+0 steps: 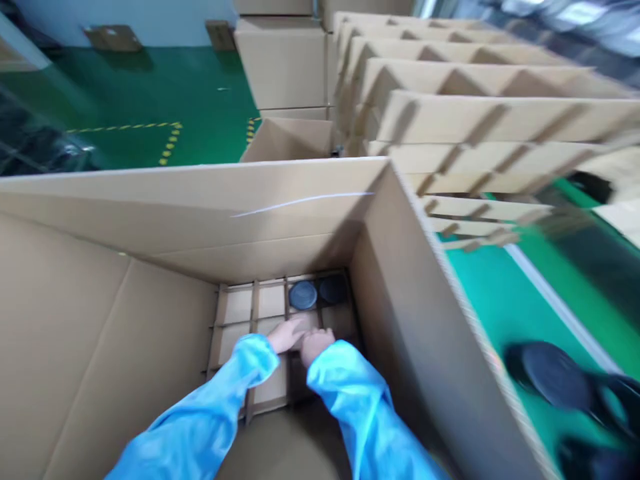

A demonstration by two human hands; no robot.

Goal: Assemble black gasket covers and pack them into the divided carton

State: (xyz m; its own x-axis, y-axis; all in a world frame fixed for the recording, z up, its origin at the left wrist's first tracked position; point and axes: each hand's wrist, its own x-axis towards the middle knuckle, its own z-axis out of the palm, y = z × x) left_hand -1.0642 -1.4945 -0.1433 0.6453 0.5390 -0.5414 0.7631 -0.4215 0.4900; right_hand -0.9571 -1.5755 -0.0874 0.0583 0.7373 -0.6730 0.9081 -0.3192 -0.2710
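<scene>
No readable text — boxes plain, unmarked

Head-worn camera looks steeply down into a deep brown cardboard carton (280, 220), close above both blue-sleeved forearms reaching inside.

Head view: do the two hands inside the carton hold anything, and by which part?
Cannot be told. The left hand and right hand rest together over the divider grid, hiding any grip.

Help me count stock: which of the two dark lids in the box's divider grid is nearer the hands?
The left dark lid, lighter blue-grey, just beyond the left hand; the other lid sits in the far-right corner cell.
</scene>
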